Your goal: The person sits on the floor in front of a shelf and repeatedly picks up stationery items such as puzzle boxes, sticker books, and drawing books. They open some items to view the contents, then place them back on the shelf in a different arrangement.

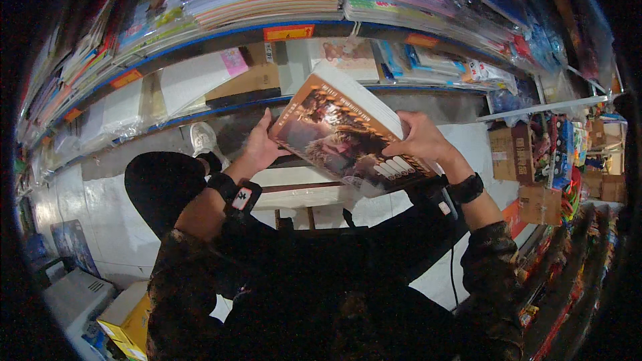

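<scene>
Between my two hands is a thick stack of books or notebooks (346, 135), tilted, its glossy top cover showing an illustrated figure and its white page edges facing the shelves. My right hand (419, 138) grips its right corner, thumb on the cover. At the left corner, my left hand (262, 146) has its fingers spread along the edge; whether it bears any weight cannot be told. Below the stack, another pale block of stacked paper (301, 195) lies near my lap, partly hidden by the held stack.
A shelf with a blue edge (235, 35) carries piled paper goods, with packaged items on the lower shelf (261, 103). Cardboard boxes (509, 153) stand at the right. A yellow box (128, 318) and a grey bin (77, 296) are at the lower left.
</scene>
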A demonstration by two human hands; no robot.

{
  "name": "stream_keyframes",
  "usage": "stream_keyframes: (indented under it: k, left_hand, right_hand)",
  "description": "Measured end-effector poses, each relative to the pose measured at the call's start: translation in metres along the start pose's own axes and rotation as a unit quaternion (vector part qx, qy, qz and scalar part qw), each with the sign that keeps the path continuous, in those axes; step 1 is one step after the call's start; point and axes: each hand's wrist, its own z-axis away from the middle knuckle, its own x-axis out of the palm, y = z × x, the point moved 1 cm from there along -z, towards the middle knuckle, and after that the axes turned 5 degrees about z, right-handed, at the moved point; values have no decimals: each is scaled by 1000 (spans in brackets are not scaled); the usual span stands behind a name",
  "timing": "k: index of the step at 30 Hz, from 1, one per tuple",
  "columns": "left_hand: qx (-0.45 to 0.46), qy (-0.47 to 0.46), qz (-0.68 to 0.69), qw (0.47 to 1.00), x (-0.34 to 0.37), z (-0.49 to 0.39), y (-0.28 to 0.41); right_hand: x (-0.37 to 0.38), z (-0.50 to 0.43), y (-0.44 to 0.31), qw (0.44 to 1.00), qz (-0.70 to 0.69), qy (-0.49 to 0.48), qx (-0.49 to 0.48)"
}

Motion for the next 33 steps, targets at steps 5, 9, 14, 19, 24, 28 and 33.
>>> stream_keyframes:
  k: [5, 9, 14, 19, 24, 28, 33]
  left_hand:
    - [-10, -4, -27, 1000, 25, 16, 6]
    - [39, 89, -58, 994, 37, 21, 14]
    - [70, 106, -63, 990, 47, 19, 23]
    - [82, 83, -77, 990, 50, 13, 25]
    - [81, 99, -85, 988, 48, 5, 26]
    - [86, 90, -112, 986, 50, 3, 30]
    - [113, 110, -127, 979, 57, 5, 31]
  right_hand:
    - [16, -2, 43, 979, -200, -7, 43]
    - [37, -6, 75, 923, -379, -26, 54]
    - [53, -19, 87, 872, -484, -28, 74]
    - [63, -24, 86, 834, -546, -26, 70]
    - [72, -27, 89, 796, -598, -28, 92]
    - [76, -34, 95, 785, -611, -20, 105]
    - [83, -38, 101, 785, -608, -51, 106]
